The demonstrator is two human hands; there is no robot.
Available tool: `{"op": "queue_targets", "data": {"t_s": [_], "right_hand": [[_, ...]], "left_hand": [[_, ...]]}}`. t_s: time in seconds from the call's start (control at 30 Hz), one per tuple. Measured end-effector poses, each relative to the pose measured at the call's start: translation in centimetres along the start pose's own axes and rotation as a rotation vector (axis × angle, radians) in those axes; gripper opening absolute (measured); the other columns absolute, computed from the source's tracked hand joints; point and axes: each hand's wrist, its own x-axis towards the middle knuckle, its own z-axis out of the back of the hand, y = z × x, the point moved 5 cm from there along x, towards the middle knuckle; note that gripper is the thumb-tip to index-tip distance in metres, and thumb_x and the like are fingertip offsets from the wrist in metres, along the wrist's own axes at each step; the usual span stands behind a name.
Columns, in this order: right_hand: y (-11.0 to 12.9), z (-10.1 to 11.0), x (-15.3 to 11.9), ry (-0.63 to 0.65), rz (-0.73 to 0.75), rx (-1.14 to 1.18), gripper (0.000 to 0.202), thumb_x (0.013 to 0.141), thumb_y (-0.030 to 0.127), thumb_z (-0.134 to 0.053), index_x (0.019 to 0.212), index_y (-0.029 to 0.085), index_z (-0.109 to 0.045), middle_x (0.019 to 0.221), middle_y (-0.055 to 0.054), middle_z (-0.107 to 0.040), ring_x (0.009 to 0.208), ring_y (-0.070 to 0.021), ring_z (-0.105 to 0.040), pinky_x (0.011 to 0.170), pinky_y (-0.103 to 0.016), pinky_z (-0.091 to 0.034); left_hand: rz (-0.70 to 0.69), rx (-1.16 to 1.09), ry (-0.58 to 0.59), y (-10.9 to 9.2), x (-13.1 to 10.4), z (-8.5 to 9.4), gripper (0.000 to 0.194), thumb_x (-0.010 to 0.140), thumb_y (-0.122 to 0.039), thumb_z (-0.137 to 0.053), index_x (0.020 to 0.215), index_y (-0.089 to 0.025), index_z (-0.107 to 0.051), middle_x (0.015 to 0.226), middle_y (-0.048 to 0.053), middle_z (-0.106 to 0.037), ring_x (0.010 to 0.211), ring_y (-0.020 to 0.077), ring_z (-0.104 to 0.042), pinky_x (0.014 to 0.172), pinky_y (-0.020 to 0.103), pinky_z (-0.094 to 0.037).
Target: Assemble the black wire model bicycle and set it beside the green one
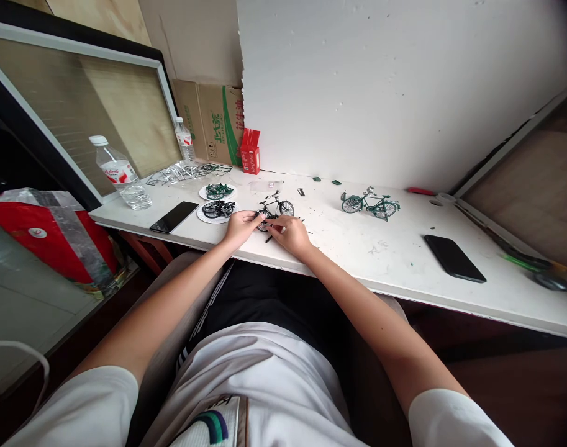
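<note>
A small black model bicycle (276, 207) stands near the table's front edge, its spoked front wheel turned away to the right. My left hand (243, 228) is closed in a pinch at the bicycle's rear end, from the left side. From the right, my right hand (290, 234) also pinches at the lower rear of the bicycle, fingertips almost meeting those of the left. My fingers partly cover the rear wheel, and any small part between them is too small to make out. Thin black sticks lie by the right hand.
White plates hold black model parts (218, 209) and green parts (218, 190). A finished-looking green model bicycle (371, 203) stands to the right. Phones lie at left (174, 216) and right (454, 257). A water bottle (120, 174) and red box (250, 151) stand behind.
</note>
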Motion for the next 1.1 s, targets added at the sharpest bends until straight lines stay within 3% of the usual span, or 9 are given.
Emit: {"op": "queue_targets", "data": {"t_s": [0.23,0.43,0.57,0.7,0.77,0.87,1.0,1.1], "right_hand": [[0.1,0.1,0.1,0.016,-0.007,0.06,0.026,0.099,0.035,-0.077,0.121,0.024,-0.086,0.095,-0.007,-0.082,0.077,-0.0225,-0.073,0.08,-0.036,-0.055],[-0.5,0.6,0.4,-0.062,-0.052,0.142,0.026,0.097,0.032,-0.074,0.118,0.021,-0.084,0.088,-0.006,-0.082,0.079,-0.0235,-0.075,0.084,-0.038,-0.058],[-1.9,3.7,1.4,-0.181,-0.109,0.218,0.03,0.102,0.038,-0.064,0.112,0.017,-0.083,0.097,-0.01,-0.083,0.083,-0.0235,-0.075,0.082,-0.038,-0.06],[-4.5,8.0,2.5,-0.199,-0.195,0.18,0.028,0.099,0.032,-0.065,0.109,0.013,-0.083,0.089,-0.011,-0.082,0.08,-0.024,-0.075,0.078,-0.036,-0.059],[-5.5,9.1,2.7,-0.13,-0.206,0.078,0.021,0.095,0.029,-0.07,0.1,0.014,-0.084,0.09,-0.012,-0.083,0.078,-0.024,-0.074,0.076,-0.037,-0.057],[-5.4,8.3,2.4,0.051,-0.139,0.007,0.016,0.093,0.025,-0.072,0.094,0.016,-0.086,0.095,-0.011,-0.084,0.078,-0.0228,-0.073,0.073,-0.034,-0.056],[-3.1,5.9,1.8,0.237,-0.003,-0.036,0.021,0.092,0.01,-0.071,0.103,0.017,-0.087,0.102,-0.009,-0.083,0.087,-0.0195,-0.074,0.08,-0.028,-0.056],[-2.3,5.7,1.7,0.279,-0.031,-0.112,0.032,0.095,0.002,-0.065,0.114,0.018,-0.086,0.11,-0.009,-0.082,0.093,-0.0193,-0.074,0.084,-0.027,-0.055]], "left_hand": [[0.013,-0.022,-0.006,-0.3,-0.2,-0.2,0.056,0.066,-0.061,-0.098,0.088,-0.013,-0.079,0.095,0.016,-0.083,0.086,0.027,-0.079,0.071,0.035,-0.064],[0.01,-0.017,-0.012,-0.2,-0.1,-0.2,0.056,0.066,-0.062,-0.098,0.087,-0.013,-0.078,0.093,0.015,-0.083,0.083,0.0262,-0.078,0.069,0.033,-0.062],[0.019,0.005,-0.038,0.1,0.1,0.1,0.053,0.068,-0.058,-0.098,0.088,-0.014,-0.077,0.092,0.014,-0.083,0.079,0.0244,-0.076,0.068,0.033,-0.059],[0.019,0.0,-0.061,0.4,0.3,0.3,0.052,0.067,-0.055,-0.098,0.088,-0.013,-0.077,0.095,0.014,-0.083,0.083,0.0238,-0.076,0.072,0.031,-0.057],[0.016,-0.017,-0.066,0.3,0.3,0.4,0.051,0.067,-0.055,-0.099,0.087,-0.014,-0.077,0.095,0.013,-0.083,0.086,0.0239,-0.076,0.075,0.031,-0.057],[0.008,-0.056,-0.065,0.0,0.2,0.4,0.051,0.065,-0.055,-0.1,0.084,-0.014,-0.076,0.091,0.012,-0.081,0.086,0.0233,-0.074,0.076,0.031,-0.055],[0.033,-0.133,-0.094,-0.3,0.1,0.4,0.054,0.06,-0.056,-0.102,0.083,-0.013,-0.078,0.091,0.011,-0.081,0.086,0.022,-0.072,0.079,0.032,-0.055],[0.047,-0.169,-0.103,-0.5,0.1,0.5,0.054,0.06,-0.056,-0.103,0.085,-0.013,-0.08,0.092,0.011,-0.081,0.087,0.0217,-0.071,0.081,0.033,-0.055]]}}
